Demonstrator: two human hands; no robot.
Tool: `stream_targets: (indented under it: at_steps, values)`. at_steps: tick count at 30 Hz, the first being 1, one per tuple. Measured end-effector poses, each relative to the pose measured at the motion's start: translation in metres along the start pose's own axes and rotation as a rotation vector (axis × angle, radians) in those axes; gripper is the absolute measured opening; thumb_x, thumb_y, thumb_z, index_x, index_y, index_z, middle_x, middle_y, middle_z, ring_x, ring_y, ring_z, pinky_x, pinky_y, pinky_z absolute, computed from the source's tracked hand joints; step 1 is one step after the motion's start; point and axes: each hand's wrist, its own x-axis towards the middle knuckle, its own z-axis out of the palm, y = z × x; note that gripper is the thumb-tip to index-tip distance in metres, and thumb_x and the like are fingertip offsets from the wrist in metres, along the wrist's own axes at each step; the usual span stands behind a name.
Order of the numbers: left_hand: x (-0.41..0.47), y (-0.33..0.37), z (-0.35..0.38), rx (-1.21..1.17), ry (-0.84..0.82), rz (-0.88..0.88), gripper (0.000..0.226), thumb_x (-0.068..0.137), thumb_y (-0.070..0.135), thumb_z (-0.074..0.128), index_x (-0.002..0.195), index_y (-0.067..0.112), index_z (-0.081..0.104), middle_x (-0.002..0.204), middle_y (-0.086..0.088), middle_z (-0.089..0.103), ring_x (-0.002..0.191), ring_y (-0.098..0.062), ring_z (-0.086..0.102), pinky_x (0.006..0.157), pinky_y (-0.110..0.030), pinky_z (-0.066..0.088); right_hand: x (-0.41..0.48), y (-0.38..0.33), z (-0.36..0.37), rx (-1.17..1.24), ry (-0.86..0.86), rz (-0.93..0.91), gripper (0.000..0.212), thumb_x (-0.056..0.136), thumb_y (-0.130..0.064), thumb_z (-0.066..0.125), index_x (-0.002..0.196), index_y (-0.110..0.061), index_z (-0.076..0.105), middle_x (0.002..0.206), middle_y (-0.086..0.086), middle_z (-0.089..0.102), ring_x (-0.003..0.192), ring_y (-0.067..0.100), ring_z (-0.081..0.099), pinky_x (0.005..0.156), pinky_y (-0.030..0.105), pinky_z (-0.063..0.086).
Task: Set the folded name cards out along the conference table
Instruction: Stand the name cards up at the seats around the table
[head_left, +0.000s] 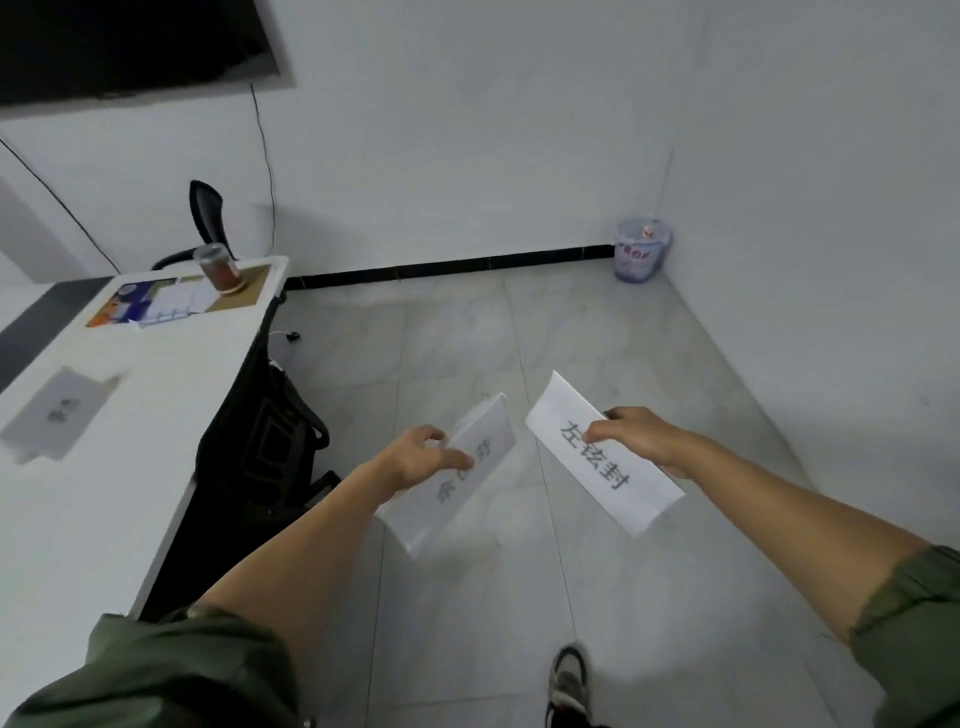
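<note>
left hand (423, 457): fingers pinching a stack of folded cards (452, 478) over the floor
right hand (641, 439): gripping one printed card (597, 457) midair
table (104, 493): another card (60, 410) lying flat, blurry

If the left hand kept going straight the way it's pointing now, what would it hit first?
Probably nothing soon. The left hand, holding a name card over the tiled floor, points ahead and slightly right toward the back wall. The table lies off to its left. Depth is hard to judge.
</note>
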Motion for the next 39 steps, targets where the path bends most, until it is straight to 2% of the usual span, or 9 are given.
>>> stream_targets:
  at_steps: [4,7,11,16,19,24,30,34,39]
  values:
    - [0.077,0.05,-0.043,-0.056,0.054,-0.021,0.074,0.072,0.036,0.08,0.134,0.013,0.047,0.122,-0.013,0.059,0.1,-0.03,0.063,0.091,-0.042,0.052,0.098,-0.069,-0.042,-0.055,-0.031,-0.042,0.03,0.082,-0.03,0.07,0.105,-0.012,0.067,0.094,0.006,0.075,0.082,0.025,0.074,0.079,0.039,0.058]
    - [0.116,0.07,-0.071,-0.08,0.072,-0.037,0.083,0.063,0.043,0.082,0.133,0.013,0.049,0.121,-0.014,0.061,0.099,-0.031,0.065,0.091,-0.047,0.053,0.153,-0.112,-0.057,-0.07,-0.05,-0.077,0.026,0.083,-0.029,0.069,0.104,-0.012,0.066,0.094,0.006,0.074,0.081,0.024,0.073,0.076,0.036,0.057]
    - [0.181,0.083,-0.118,-0.112,0.117,-0.108,0.073,0.07,0.036,0.081,0.132,0.014,0.049,0.118,-0.014,0.062,0.097,-0.029,0.065,0.088,-0.042,0.054,0.241,-0.169,-0.061,-0.13,-0.113,-0.101,0.024,0.084,-0.029,0.068,0.104,-0.015,0.064,0.094,0.005,0.073,0.082,0.023,0.072,0.073,0.034,0.056]
    - [0.292,0.1,-0.189,-0.13,0.133,-0.108,0.092,0.049,0.048,0.082,0.128,0.012,0.052,0.117,-0.014,0.064,0.097,-0.03,0.066,0.091,-0.048,0.053,0.359,-0.232,-0.056,-0.142,-0.139,-0.115,0.025,0.083,-0.029,0.069,0.103,-0.016,0.063,0.094,0.004,0.074,0.083,0.023,0.073,0.076,0.035,0.057]
    - [0.358,0.122,-0.237,-0.153,0.155,-0.1,0.09,0.052,0.045,0.082,0.129,0.01,0.052,0.118,-0.014,0.063,0.098,-0.031,0.066,0.092,-0.049,0.053,0.423,-0.274,-0.062,-0.137,-0.135,-0.098,0.027,0.083,-0.029,0.069,0.106,-0.015,0.063,0.094,0.004,0.074,0.083,0.022,0.073,0.075,0.033,0.057]
    - [0.453,0.179,-0.313,-0.102,0.14,-0.051,0.065,0.077,0.032,0.077,0.13,0.01,0.047,0.117,-0.014,0.062,0.098,-0.031,0.065,0.088,-0.045,0.054,0.514,-0.352,-0.089,-0.102,-0.101,-0.121,0.023,0.084,-0.029,0.069,0.102,-0.018,0.063,0.095,0.003,0.073,0.084,0.022,0.072,0.074,0.032,0.055]
    - [0.568,0.22,-0.365,-0.044,0.114,-0.059,0.067,0.074,0.038,0.077,0.129,0.013,0.05,0.119,-0.013,0.062,0.1,-0.03,0.065,0.092,-0.047,0.053,0.628,-0.41,-0.113,-0.11,-0.106,-0.108,0.032,0.081,-0.032,0.07,0.109,-0.016,0.064,0.102,0.003,0.072,0.09,0.022,0.071,0.081,0.037,0.055]
    - [0.65,0.239,-0.398,-0.08,0.117,-0.096,0.067,0.073,0.035,0.079,0.129,0.013,0.049,0.119,-0.015,0.062,0.099,-0.031,0.066,0.092,-0.05,0.053,0.716,-0.449,-0.125,-0.128,-0.143,-0.102,0.037,0.08,-0.034,0.071,0.111,-0.017,0.062,0.106,0.001,0.069,0.093,0.021,0.068,0.074,0.032,0.054]
    - [0.738,0.265,-0.45,-0.158,0.175,-0.133,0.069,0.077,0.034,0.077,0.134,0.013,0.044,0.121,-0.016,0.059,0.101,-0.033,0.064,0.093,-0.051,0.052,0.832,-0.521,-0.138,-0.18,-0.203,-0.13,0.031,0.082,-0.032,0.07,0.107,-0.016,0.062,0.1,0.005,0.072,0.086,0.023,0.072,0.072,0.032,0.054]
